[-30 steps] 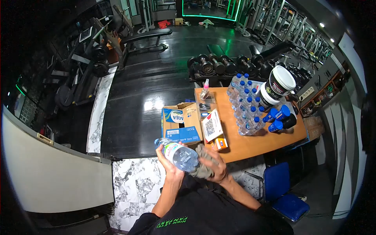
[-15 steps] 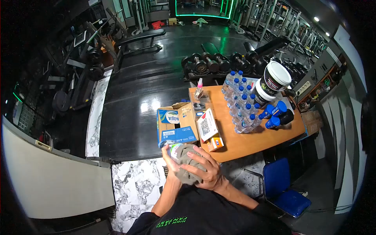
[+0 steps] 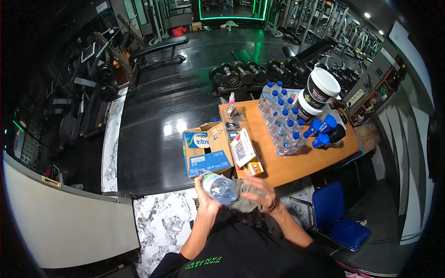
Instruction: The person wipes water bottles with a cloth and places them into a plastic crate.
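My left hand [image 3: 206,198] is wrapped round a large clear plastic water bottle [image 3: 219,189] with a green-and-white label. The bottle lies tilted in front of my chest. Against its right end is a grey-brown cloth [image 3: 246,199], gripped by my right hand [image 3: 265,195], whose fingers are partly blurred. Just beyond the bottle stands an open cardboard box [image 3: 204,160], blue and brown with AQUA printing.
On the wooden table [image 3: 301,167] stand several blue-capped water bottles [image 3: 280,120], two stacked tubs [image 3: 320,88], blue canisters [image 3: 324,127], a pink-topped spray bottle [image 3: 231,106] and a QR-code sign [image 3: 241,148]. A blue chair [image 3: 331,204] is at the right; dumbbells [image 3: 245,72] lie behind.
The cloth, earlier covering much of the bottle, has shifted right with my right hand to the bottle's end. More of the bottle's clear body shows now. My left hand keeps its grip.
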Action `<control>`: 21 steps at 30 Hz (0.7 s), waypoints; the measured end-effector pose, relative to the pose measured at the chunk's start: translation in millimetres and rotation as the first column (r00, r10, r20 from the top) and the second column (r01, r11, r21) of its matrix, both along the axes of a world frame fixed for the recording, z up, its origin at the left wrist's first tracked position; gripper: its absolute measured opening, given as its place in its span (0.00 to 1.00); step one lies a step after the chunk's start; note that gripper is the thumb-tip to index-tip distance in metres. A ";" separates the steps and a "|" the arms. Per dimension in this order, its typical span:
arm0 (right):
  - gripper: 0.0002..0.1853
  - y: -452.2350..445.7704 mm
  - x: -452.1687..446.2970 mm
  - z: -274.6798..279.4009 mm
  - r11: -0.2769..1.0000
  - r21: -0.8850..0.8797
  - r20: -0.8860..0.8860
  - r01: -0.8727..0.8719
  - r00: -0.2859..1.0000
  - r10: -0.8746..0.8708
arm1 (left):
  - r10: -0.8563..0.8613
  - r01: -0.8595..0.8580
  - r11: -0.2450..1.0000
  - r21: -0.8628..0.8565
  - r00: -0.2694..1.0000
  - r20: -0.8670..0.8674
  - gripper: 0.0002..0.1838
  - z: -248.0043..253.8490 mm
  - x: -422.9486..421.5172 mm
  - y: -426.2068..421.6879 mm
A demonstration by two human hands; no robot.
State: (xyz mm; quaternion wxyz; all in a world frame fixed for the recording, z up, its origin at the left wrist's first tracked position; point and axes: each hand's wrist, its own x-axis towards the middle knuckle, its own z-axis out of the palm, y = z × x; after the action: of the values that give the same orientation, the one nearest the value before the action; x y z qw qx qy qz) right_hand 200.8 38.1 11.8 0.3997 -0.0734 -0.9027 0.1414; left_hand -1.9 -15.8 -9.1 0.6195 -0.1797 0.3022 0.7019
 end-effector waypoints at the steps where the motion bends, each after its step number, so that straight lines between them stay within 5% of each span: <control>1: 0.24 4.2 6.5 0.6 0.991 -0.113 0.069 0.074 0.995 -0.066 | -0.008 -0.001 0.998 0.060 0.990 0.141 0.29 4.8 -3.4 -1.4; 3: 0.26 5.3 6.2 0.3 0.965 -0.218 0.145 0.146 0.983 -0.116 | -0.017 -0.017 0.993 0.120 0.960 0.280 0.29 12.4 -7.3 -1.9; 6: 0.25 -8.3 -4.4 -3.8 0.800 -0.533 -0.135 0.275 0.906 -0.401 | -0.009 -0.017 0.990 0.137 0.983 0.182 0.30 12.5 -7.6 -0.3; 8: 0.21 -27.4 -25.7 -9.0 0.718 -0.681 -0.377 0.143 0.772 -0.512 | 0.037 -0.043 0.997 0.061 0.994 0.099 0.30 8.3 -6.5 3.8; 11: 0.24 -33.1 -41.6 36.8 0.965 -0.173 -0.199 0.195 0.953 -0.229 | -0.035 0.037 0.998 0.055 0.999 -0.032 0.32 -4.4 -3.5 4.6; 12: 0.29 -30.5 -45.3 43.4 0.986 -0.067 0.025 0.153 0.988 -0.152 | -0.081 0.089 0.992 0.084 0.992 -0.097 0.32 -10.4 -3.3 3.8; 18: 0.31 -9.6 -24.1 0.1 0.990 -0.116 -0.090 0.082 0.992 -0.093 | 0.039 -0.041 0.999 -0.032 0.996 -0.075 0.30 2.4 -5.4 -0.8; 20: 0.27 -4.7 -14.6 -5.9 0.894 -0.343 0.116 0.288 0.958 -0.264 | -0.011 0.004 0.999 0.042 0.987 0.158 0.29 -6.5 -14.8 -1.4; 21: 0.22 -5.7 -15.7 -8.5 0.844 -0.437 0.055 0.312 0.946 -0.321 | -0.007 -0.003 0.998 0.069 0.990 0.139 0.30 -9.3 -14.3 -0.6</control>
State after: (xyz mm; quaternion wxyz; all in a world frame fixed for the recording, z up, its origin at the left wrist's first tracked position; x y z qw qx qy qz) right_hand 185.1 32.4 3.3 0.3997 -0.3079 -0.8186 0.2743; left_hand -16.2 -16.5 -18.4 0.6455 -0.2064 0.2339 0.6971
